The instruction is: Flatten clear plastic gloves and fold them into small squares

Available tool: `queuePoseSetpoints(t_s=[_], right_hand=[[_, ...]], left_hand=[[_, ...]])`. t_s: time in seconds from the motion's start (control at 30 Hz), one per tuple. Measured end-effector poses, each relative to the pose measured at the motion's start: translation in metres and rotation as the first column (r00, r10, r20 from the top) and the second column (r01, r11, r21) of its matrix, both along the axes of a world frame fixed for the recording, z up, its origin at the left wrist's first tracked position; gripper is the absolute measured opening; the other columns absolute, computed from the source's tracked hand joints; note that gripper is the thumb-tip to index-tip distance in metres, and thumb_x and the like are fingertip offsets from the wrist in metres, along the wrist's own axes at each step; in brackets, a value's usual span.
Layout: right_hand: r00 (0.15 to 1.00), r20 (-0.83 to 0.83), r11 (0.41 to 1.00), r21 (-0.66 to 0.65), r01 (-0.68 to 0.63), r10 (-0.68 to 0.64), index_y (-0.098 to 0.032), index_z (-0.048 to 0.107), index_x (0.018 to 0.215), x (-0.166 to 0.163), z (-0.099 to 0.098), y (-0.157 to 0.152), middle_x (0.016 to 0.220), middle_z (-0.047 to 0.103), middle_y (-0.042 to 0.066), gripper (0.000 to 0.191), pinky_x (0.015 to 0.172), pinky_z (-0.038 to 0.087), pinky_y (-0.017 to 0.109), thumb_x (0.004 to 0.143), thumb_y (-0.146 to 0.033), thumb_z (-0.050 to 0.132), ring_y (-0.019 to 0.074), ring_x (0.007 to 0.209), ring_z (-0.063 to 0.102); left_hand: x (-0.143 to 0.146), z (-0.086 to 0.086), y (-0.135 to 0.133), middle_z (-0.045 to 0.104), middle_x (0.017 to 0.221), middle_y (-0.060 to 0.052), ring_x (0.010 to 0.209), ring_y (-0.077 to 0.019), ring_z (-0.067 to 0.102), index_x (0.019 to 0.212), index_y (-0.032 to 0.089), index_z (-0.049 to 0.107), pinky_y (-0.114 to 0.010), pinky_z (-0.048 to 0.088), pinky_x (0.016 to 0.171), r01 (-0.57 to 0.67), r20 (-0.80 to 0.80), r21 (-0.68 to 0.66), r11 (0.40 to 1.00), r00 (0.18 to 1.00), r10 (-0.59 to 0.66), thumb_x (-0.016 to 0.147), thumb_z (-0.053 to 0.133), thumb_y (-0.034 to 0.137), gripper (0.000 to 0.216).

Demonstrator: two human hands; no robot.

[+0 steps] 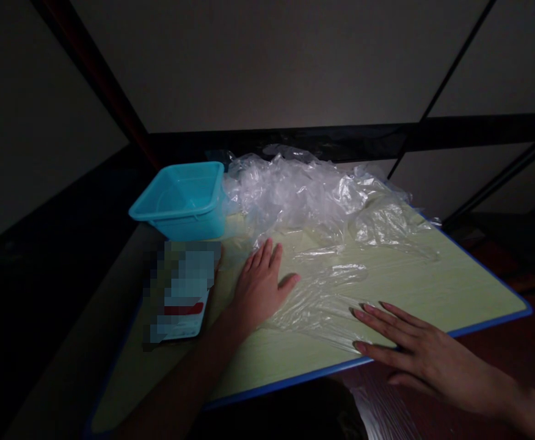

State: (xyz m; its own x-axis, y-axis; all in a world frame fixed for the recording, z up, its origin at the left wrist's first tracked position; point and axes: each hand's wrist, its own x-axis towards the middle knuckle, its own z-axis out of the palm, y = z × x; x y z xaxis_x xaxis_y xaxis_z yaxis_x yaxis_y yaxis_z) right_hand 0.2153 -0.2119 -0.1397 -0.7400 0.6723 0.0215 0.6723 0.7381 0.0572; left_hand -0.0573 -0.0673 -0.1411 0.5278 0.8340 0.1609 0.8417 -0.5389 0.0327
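Observation:
A thin clear plastic bag (pixel 320 299) lies spread and wrinkled on the table, between my two hands. My left hand (pixel 261 284) rests flat on its left side, fingers apart and pointing away from me. Near the front edge, my right hand (pixel 414 348) has its fingers stretched out, the tips at the bag's right side; whether they press on it I cannot tell. Behind both hands sits a heap of crumpled clear plastic bags (pixel 295 189), reaching across the back of the table.
At the back left a turquoise plastic basin (pixel 189 223) stands beside the heap. In front of it lies a flat, partly blurred phone-like object (pixel 182 308). The pale table (pixel 469 284) has a blue edge. Clear plastic (pixel 382 403) hangs below the front edge. Panels rise behind.

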Motion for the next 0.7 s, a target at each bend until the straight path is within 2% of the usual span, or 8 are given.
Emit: queuePoseSetpoints(t_s=[0.3, 0.43, 0.5, 0.6, 0.7], right_hand=[[0.999, -0.035, 1.0, 0.015, 0.001, 0.0, -0.033, 0.026, 0.139, -0.004, 0.005, 0.002, 0.15, 0.012, 0.007, 0.061, 0.105, 0.025, 0.043, 0.085, -0.032, 0.055, 0.0245, 0.133, 0.02], [0.995, -0.098, 1.0, 0.014, 0.015, -0.013, -0.034, 0.029, 0.137, -0.005, 0.006, 0.002, 0.149, 0.014, 0.004, 0.059, 0.106, 0.024, 0.041, 0.085, -0.029, 0.055, 0.0227, 0.133, 0.022], [0.996, -0.086, 1.0, 0.019, 0.009, -0.007, -0.034, 0.028, 0.138, -0.005, 0.005, 0.002, 0.149, 0.015, 0.005, 0.06, 0.105, 0.026, 0.042, 0.085, -0.029, 0.056, 0.0234, 0.133, 0.022], [0.999, -0.044, 0.999, 0.042, -0.009, 0.011, -0.033, 0.027, 0.138, -0.003, 0.002, 0.002, 0.149, 0.015, 0.007, 0.061, 0.103, 0.03, 0.044, 0.084, -0.032, 0.056, 0.0248, 0.133, 0.022], [0.998, -0.055, 0.998, 0.06, -0.026, 0.029, -0.032, 0.03, 0.137, 0.001, -0.001, 0.002, 0.148, 0.018, 0.006, 0.06, 0.104, 0.029, 0.044, 0.084, -0.035, 0.056, 0.0246, 0.133, 0.022]], left_hand=[[-0.006, 0.005, 0.002, 0.028, 0.143, -0.019, 0.133, -0.0289, 0.024, 0.132, 0.007, 0.035, -0.042, 0.027, 0.106, 0.062, 0.092, 0.008, 0.998, 0.994, -0.062, 0.085, 0.047, 0.045, 0.061], [-0.005, 0.017, -0.002, 0.026, 0.145, -0.017, 0.134, -0.0286, 0.021, 0.132, 0.01, 0.036, -0.045, 0.024, 0.106, 0.133, 0.126, 0.068, 0.989, 0.982, -0.14, 0.084, 0.049, 0.041, 0.059], [0.003, 0.026, -0.013, 0.026, 0.145, -0.016, 0.134, -0.0271, 0.019, 0.133, 0.009, 0.036, -0.044, 0.023, 0.107, 0.17, 0.132, 0.092, 0.981, 0.975, -0.181, 0.086, 0.046, 0.039, 0.057], [0.027, 0.035, -0.04, 0.027, 0.145, -0.014, 0.134, -0.0225, 0.02, 0.134, 0.006, 0.033, -0.036, 0.021, 0.109, 0.288, 0.138, 0.039, 0.957, 0.947, -0.29, 0.091, 0.035, 0.037, 0.053], [0.054, 0.032, -0.065, 0.027, 0.145, -0.014, 0.135, -0.0207, 0.018, 0.135, 0.003, 0.03, -0.032, 0.02, 0.109, 0.425, 0.142, -0.012, 0.905, 0.897, -0.419, 0.093, 0.025, 0.041, 0.056]])
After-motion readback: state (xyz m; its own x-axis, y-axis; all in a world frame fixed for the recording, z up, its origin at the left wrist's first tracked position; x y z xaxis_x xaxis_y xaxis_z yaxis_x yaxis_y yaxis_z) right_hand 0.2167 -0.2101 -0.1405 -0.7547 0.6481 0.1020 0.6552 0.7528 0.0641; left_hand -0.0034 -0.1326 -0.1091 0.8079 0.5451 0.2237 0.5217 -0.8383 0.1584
